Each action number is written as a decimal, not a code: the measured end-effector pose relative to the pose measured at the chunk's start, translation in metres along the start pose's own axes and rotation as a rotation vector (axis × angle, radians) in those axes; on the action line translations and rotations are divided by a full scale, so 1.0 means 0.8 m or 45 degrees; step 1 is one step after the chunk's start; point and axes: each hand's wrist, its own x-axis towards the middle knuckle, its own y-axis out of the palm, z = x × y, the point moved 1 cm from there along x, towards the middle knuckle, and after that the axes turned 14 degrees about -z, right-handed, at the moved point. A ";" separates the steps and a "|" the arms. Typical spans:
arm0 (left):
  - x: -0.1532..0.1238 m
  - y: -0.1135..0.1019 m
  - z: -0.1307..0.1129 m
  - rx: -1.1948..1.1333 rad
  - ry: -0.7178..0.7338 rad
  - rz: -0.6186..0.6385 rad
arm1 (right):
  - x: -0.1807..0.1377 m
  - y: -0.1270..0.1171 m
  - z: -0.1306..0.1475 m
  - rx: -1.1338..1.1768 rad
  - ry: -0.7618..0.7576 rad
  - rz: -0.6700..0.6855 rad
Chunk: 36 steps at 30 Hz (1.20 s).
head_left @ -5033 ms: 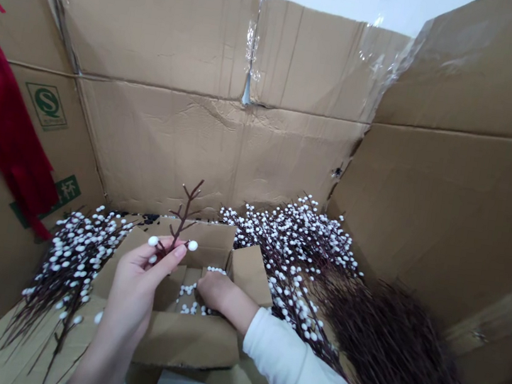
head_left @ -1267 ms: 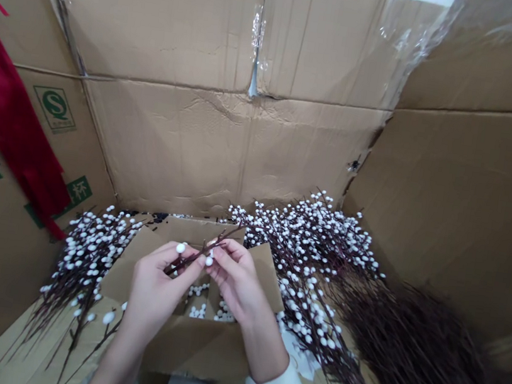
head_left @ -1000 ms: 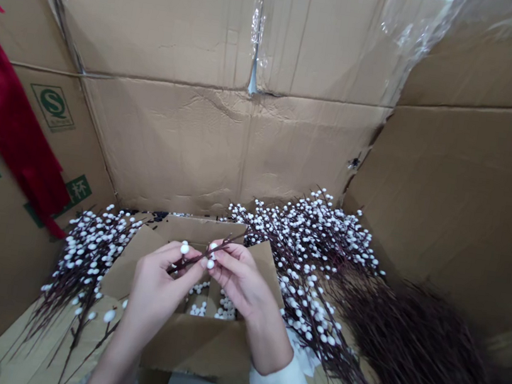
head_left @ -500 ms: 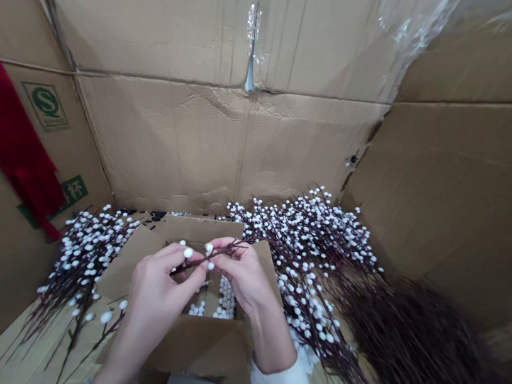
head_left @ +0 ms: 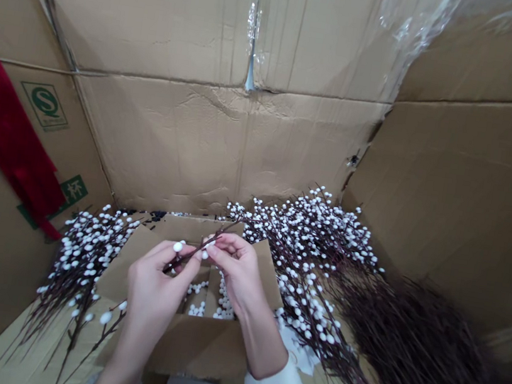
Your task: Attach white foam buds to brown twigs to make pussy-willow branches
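We hold a brown twig (head_left: 217, 234) over the open box (head_left: 201, 344), long axis slanting, tip away and rightward.
Our left hand (head_left: 154, 286) pinches its lower stem; our right hand (head_left: 240, 274) closes thumb and fingertip on white berries (head_left: 204, 255) there. Berry-laden stems (head_left: 300, 233) flank the box.

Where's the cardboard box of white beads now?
In the head view, the box sits low, near the middle, under the left hand and right hand, left of the large white-beaded bunch.
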 end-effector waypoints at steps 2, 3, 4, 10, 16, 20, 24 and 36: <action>0.000 0.000 -0.001 -0.003 -0.002 -0.020 | -0.002 0.003 -0.001 0.007 -0.033 -0.026; 0.000 0.000 -0.001 -0.005 -0.001 -0.028 | -0.003 0.004 -0.001 0.008 -0.048 -0.038; 0.000 0.001 -0.001 -0.007 0.000 -0.033 | -0.004 0.005 -0.001 0.008 -0.063 -0.050; -0.001 0.001 -0.002 -0.010 -0.002 -0.053 | -0.009 0.009 0.001 -0.038 -0.136 -0.107; -0.002 0.001 0.002 -0.019 -0.013 -0.036 | -0.011 0.013 0.002 -0.091 -0.179 -0.156; -0.002 0.003 0.003 -0.012 -0.018 -0.033 | -0.011 0.012 0.003 -0.106 -0.175 -0.151; -0.002 0.003 0.003 -0.020 -0.023 -0.036 | -0.011 0.011 0.005 -0.111 -0.164 -0.128; 0.002 0.001 -0.002 -0.064 -0.103 0.023 | -0.012 0.009 0.010 -0.125 -0.122 -0.025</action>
